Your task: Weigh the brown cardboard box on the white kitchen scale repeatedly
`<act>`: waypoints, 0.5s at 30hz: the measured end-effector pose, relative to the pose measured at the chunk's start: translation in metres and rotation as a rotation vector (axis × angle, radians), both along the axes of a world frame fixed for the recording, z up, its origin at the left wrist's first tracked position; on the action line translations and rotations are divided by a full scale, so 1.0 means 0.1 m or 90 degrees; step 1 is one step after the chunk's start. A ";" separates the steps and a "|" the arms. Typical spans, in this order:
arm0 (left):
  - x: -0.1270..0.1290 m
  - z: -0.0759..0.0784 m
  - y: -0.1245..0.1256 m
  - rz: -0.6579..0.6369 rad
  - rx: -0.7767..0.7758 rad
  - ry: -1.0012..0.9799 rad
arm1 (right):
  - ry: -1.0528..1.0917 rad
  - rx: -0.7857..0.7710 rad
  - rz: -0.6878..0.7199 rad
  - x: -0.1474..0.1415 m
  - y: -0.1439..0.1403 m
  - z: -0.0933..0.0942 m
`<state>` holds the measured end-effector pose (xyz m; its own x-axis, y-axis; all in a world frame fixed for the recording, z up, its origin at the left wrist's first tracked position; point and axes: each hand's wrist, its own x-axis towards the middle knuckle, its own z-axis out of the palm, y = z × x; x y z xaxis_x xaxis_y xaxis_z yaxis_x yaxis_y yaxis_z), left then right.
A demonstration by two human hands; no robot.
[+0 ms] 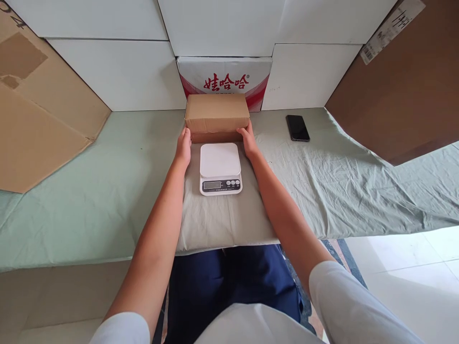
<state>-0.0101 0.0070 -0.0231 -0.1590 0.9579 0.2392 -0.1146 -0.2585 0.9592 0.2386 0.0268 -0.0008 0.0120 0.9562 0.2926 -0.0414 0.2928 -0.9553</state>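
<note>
A closed brown cardboard box point(216, 112) lies on the green cloth just beyond a small white digital scale point(220, 168). My left hand point(184, 145) presses against the box's near left corner. My right hand point(247, 138) holds the near right corner. Both hands clasp the box from its two sides, with the scale between my forearms. The scale's platform is bare and its display faces me.
A black phone point(297, 127) lies on the green cloth point(125, 191) to the right. A red-and-white printed carton point(225, 80) stands behind the box among white boxes. Large cardboard sheets lean at the left point(39, 114) and right point(401, 91).
</note>
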 end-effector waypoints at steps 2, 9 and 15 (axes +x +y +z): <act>0.00 0.00 0.00 0.000 -0.003 0.001 | 0.002 0.003 -0.001 0.00 0.00 0.01; -0.02 0.13 -0.06 0.005 0.021 0.007 | -0.003 0.039 0.006 -0.04 0.01 0.08; -0.06 0.47 -0.36 -0.019 0.099 0.053 | -0.025 0.118 0.025 0.01 -0.17 0.45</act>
